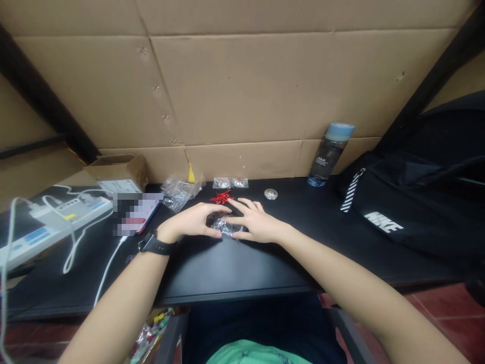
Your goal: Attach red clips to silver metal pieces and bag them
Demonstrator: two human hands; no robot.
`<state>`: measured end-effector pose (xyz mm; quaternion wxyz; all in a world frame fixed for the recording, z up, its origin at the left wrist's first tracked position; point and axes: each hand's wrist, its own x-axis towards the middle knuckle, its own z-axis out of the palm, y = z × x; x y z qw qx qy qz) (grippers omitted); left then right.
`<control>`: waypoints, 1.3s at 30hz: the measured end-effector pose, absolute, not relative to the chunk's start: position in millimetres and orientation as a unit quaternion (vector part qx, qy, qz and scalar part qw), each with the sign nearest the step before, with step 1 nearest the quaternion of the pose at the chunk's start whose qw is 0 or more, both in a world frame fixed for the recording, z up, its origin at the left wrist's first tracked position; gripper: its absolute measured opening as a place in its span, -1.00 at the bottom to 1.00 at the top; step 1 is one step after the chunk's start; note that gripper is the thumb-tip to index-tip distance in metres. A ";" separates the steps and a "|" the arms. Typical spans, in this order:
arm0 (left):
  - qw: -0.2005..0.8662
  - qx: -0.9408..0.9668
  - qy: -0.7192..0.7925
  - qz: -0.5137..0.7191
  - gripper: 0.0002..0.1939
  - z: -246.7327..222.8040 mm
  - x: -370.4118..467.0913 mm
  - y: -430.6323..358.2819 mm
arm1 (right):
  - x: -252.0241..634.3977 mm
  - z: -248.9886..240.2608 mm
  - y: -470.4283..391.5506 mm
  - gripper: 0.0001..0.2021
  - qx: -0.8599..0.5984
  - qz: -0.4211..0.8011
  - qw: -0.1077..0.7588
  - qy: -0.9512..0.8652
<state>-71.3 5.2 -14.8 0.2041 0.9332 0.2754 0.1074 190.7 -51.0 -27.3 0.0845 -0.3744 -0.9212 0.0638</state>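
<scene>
Between my two hands, a small clear plastic bag [226,226] with something dark in or behind it lies low over the black table. My left hand [195,220], with a dark watch on its wrist, curves around the bag's left side, thumb in front and fingers behind. From the right, my right hand [259,222] has its thumb and forefinger on the bag, while its other fingers stretch forward. Just beyond the fingertips is a pile of thin red pieces [222,196]. What the bag holds cannot be made out.
Behind sit two small clear packets [230,183], a crumpled plastic bag [182,189] and a round silvery disc [271,193]. At left are a phone [146,217], a power strip [56,227] with cables and a cardboard box [117,169]. A bottle [329,154] and black bag [409,202] stand right.
</scene>
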 end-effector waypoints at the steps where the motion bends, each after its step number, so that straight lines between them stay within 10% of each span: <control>1: 0.207 0.933 0.275 0.107 -0.23 -14.9 -71.6 5.4 | 190.7 -27.6 -50.8 -0.46 -0.375 0.065 0.084 -0.921; 15: 0.212 0.932 0.273 0.106 -0.34 -10.1 -70.0 3.4 | 191.7 -31.2 -49.8 -0.47 -0.357 0.080 0.099 -0.925; 25: 0.185 0.927 0.307 0.109 -0.38 -10.9 -68.8 2.4 | 245.0 7.0 -28.0 -0.75 -0.372 0.092 0.285 -0.879; 32: 0.157 0.925 0.315 0.144 -0.30 -24.2 -68.5 8.4 | 286.5 -0.8 -11.9 -0.22 -0.464 0.193 0.128 -0.855; 39: 0.155 0.927 0.307 0.151 -0.27 -31.8 -64.7 9.2 | 262.8 -9.7 -12.8 -0.36 -0.468 0.186 0.117 -0.856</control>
